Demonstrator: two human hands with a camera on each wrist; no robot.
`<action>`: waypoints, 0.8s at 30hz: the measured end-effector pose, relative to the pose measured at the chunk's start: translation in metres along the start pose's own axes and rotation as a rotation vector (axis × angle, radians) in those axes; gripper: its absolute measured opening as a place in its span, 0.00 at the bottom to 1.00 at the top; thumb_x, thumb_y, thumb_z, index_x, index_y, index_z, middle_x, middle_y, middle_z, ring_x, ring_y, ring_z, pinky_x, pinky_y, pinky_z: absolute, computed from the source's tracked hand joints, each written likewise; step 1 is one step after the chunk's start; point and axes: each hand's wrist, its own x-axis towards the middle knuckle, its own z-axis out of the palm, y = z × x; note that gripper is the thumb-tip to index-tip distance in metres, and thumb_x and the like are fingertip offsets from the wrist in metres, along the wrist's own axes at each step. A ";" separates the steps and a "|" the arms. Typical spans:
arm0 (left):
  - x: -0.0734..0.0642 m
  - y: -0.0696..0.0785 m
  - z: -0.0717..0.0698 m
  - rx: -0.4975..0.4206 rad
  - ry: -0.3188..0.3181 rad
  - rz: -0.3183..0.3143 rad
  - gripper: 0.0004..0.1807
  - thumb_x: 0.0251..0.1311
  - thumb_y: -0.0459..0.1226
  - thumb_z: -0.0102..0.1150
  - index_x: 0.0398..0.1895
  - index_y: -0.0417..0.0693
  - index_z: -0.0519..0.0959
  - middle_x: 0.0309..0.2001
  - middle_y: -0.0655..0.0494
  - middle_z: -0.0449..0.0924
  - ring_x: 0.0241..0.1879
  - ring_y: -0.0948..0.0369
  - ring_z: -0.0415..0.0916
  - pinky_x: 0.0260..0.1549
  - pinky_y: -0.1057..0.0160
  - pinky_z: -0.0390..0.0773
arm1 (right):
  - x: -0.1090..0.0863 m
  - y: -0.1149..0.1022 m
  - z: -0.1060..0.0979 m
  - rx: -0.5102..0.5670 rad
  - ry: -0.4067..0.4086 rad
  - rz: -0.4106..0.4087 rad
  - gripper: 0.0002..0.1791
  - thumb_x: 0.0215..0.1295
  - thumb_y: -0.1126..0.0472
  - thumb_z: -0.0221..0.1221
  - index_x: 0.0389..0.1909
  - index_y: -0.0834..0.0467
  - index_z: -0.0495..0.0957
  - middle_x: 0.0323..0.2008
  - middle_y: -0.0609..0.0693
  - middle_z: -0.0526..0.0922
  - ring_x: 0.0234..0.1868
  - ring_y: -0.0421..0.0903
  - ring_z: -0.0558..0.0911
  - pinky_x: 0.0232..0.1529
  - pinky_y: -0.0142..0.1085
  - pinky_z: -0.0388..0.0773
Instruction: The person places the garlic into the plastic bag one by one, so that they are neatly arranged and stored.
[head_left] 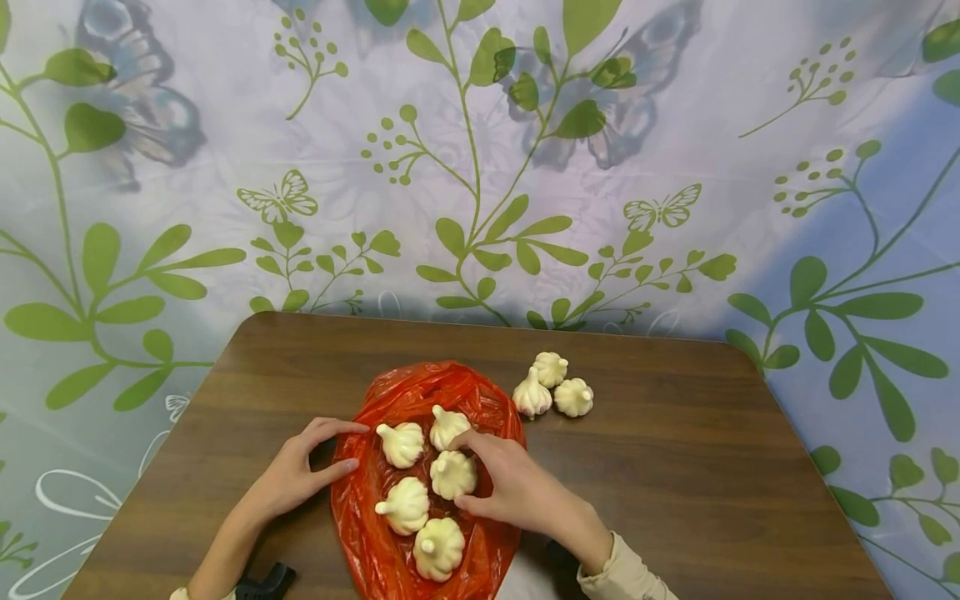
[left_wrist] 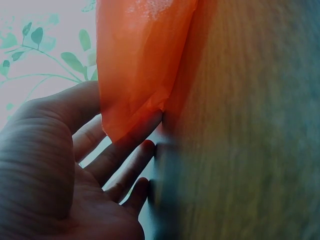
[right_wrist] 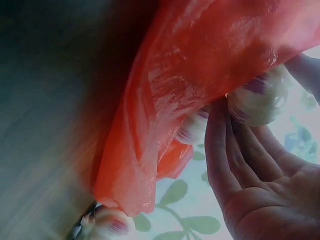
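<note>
A red plastic bag point(head_left: 352, 508) lies spread on the wooden table with several garlic bulbs on it. My right hand point(head_left: 517, 483) holds one garlic bulb point(head_left: 453, 475) between thumb and fingers, over the right part of the bag. The same bulb point(right_wrist: 260, 100) shows between thumb and fingers in the right wrist view. Close by on the bag are an upper bulb point(head_left: 448, 427), a left bulb point(head_left: 402, 444) and two lower bulbs point(head_left: 438, 548). My left hand point(head_left: 300, 471) touches the bag's left edge, thumb and forefinger spread. In the left wrist view its fingers extend along the red plastic point(left_wrist: 140, 65).
Three more garlic bulbs point(head_left: 551, 369) sit together on the table point(head_left: 675, 467), beyond the bag's upper right edge. A patterned cloth point(head_left: 480, 167) with leaves and butterflies hangs behind the table's far edge. Something white point(head_left: 528, 575) shows under the bag's lower right.
</note>
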 end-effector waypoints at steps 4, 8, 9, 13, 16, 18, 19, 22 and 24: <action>0.000 0.001 0.000 -0.010 -0.002 -0.008 0.23 0.66 0.42 0.73 0.64 0.64 0.82 0.59 0.61 0.80 0.60 0.62 0.76 0.61 0.65 0.74 | -0.001 0.001 0.003 -0.001 -0.018 0.010 0.30 0.61 0.55 0.76 0.62 0.53 0.75 0.54 0.45 0.84 0.55 0.39 0.82 0.58 0.38 0.81; 0.000 0.001 0.000 -0.014 0.004 -0.012 0.23 0.66 0.41 0.73 0.63 0.64 0.82 0.59 0.62 0.80 0.60 0.63 0.76 0.61 0.69 0.73 | -0.001 0.003 0.007 -0.017 -0.025 0.013 0.30 0.61 0.54 0.75 0.61 0.52 0.75 0.53 0.44 0.85 0.54 0.39 0.82 0.58 0.38 0.81; 0.000 0.001 0.000 -0.015 0.005 -0.013 0.23 0.65 0.42 0.74 0.63 0.64 0.82 0.59 0.62 0.80 0.60 0.63 0.76 0.61 0.69 0.73 | 0.000 0.004 0.008 -0.021 -0.028 0.011 0.30 0.61 0.54 0.76 0.61 0.52 0.75 0.53 0.44 0.84 0.54 0.39 0.82 0.58 0.37 0.81; 0.000 0.001 0.000 -0.015 0.006 -0.018 0.23 0.65 0.42 0.74 0.63 0.65 0.83 0.59 0.63 0.80 0.60 0.64 0.76 0.61 0.71 0.72 | 0.000 0.005 0.012 -0.038 -0.046 0.007 0.29 0.62 0.52 0.76 0.61 0.52 0.75 0.52 0.44 0.84 0.54 0.39 0.82 0.58 0.37 0.80; 0.000 0.000 0.000 -0.010 0.004 -0.010 0.23 0.66 0.42 0.73 0.64 0.64 0.82 0.59 0.62 0.80 0.60 0.63 0.76 0.61 0.70 0.72 | 0.000 0.006 0.014 -0.051 -0.056 0.008 0.30 0.62 0.51 0.76 0.61 0.52 0.75 0.53 0.44 0.84 0.55 0.40 0.81 0.59 0.38 0.80; 0.000 -0.001 0.000 -0.006 0.003 -0.004 0.23 0.66 0.42 0.73 0.64 0.63 0.82 0.59 0.61 0.80 0.60 0.62 0.76 0.61 0.69 0.73 | 0.000 0.006 0.014 -0.058 -0.058 0.012 0.30 0.63 0.51 0.75 0.62 0.53 0.75 0.54 0.45 0.84 0.56 0.40 0.82 0.60 0.39 0.80; 0.000 -0.001 0.000 -0.010 0.000 -0.006 0.23 0.66 0.42 0.73 0.64 0.63 0.82 0.59 0.61 0.80 0.60 0.63 0.76 0.61 0.68 0.73 | 0.000 0.006 0.014 -0.060 -0.059 0.012 0.30 0.63 0.50 0.75 0.62 0.53 0.75 0.54 0.45 0.84 0.57 0.41 0.82 0.61 0.39 0.80; 0.000 -0.001 0.000 -0.022 -0.004 -0.019 0.23 0.66 0.42 0.73 0.64 0.63 0.82 0.59 0.63 0.79 0.61 0.64 0.75 0.61 0.69 0.72 | -0.001 0.005 0.012 -0.058 -0.065 0.015 0.30 0.64 0.48 0.74 0.63 0.53 0.76 0.56 0.46 0.84 0.59 0.42 0.82 0.62 0.41 0.79; -0.001 -0.001 0.000 -0.027 -0.006 -0.027 0.23 0.66 0.42 0.73 0.64 0.63 0.82 0.60 0.64 0.79 0.61 0.65 0.75 0.61 0.71 0.71 | -0.002 0.005 0.010 -0.044 -0.065 0.017 0.30 0.65 0.46 0.73 0.63 0.53 0.77 0.57 0.46 0.84 0.59 0.43 0.82 0.63 0.41 0.79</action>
